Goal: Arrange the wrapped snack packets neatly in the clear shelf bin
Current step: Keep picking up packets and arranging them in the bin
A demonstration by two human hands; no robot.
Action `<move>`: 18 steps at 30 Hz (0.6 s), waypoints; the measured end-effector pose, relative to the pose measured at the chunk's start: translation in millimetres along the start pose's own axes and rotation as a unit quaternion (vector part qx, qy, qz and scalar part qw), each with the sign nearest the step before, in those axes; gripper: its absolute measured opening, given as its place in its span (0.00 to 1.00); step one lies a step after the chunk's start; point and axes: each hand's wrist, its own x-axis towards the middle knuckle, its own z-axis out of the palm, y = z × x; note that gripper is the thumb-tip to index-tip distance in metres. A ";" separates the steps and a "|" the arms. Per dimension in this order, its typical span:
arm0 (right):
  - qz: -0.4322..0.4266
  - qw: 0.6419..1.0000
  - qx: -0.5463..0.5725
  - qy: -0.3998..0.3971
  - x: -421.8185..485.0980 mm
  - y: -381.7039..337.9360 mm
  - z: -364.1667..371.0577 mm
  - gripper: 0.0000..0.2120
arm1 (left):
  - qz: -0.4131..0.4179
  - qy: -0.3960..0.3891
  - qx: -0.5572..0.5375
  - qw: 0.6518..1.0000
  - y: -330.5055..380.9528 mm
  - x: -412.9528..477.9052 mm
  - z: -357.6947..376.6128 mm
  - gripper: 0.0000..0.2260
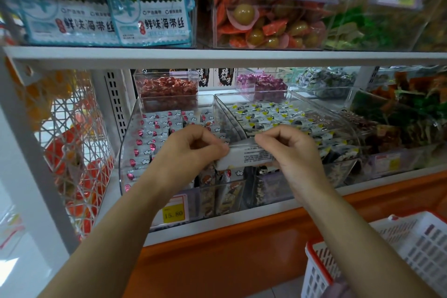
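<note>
From the head camera I look down at a shelf [217, 57] full of snacks. Both hands are up in front of the bin [169, 97], the clear one on the left. The left hand [193, 150] has its fingers curled and pinches the left end of a white packet [244, 156]. The right hand [292, 150] has its fingers curled too and pinches the right end. So the packet is held flat between the two hands, with its small print facing up. I think two hands are used so it stays straight and can go down in line with the others.

The packet hangs over the front of the bin, close to the next bin [251, 93]. It is not lying down yet. I cannot tell if it is one packet or a few held together.

Inside the bin, the packets [154, 133] with red dots and little clouds lie in tidy rows. Near the front some stand on end and look messy. I guess the held one has to fill a gap there. A basket [399, 244] sits low on the right, maybe for more stock
</note>
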 end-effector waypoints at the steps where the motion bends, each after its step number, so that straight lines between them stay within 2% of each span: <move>1: -0.001 1.000 0.000 -0.005 0.0 -0.2 0.2 0.07 | -0.003 0.004 -0.010 1.000 0.7 0.2 -0.9 0.07; 7: 0.048 0.997 0.058 -0.028 4.5 2.6 1.7 0.10 | 0.022 0.051 -0.009 0.998 -2.3 2.3 -5.7 0.13; 12: 0.063 0.994 0.090 0.003 5.9 5.2 2.1 0.11 | -0.010 -0.025 -0.027 0.999 -4.3 1.9 -4.7 0.09; 18: 0.136 0.981 0.094 -0.097 14.1 3.1 -15.9 0.05 | 0.005 -0.006 0.017 1.000 -5.3 0.9 -6.8 0.07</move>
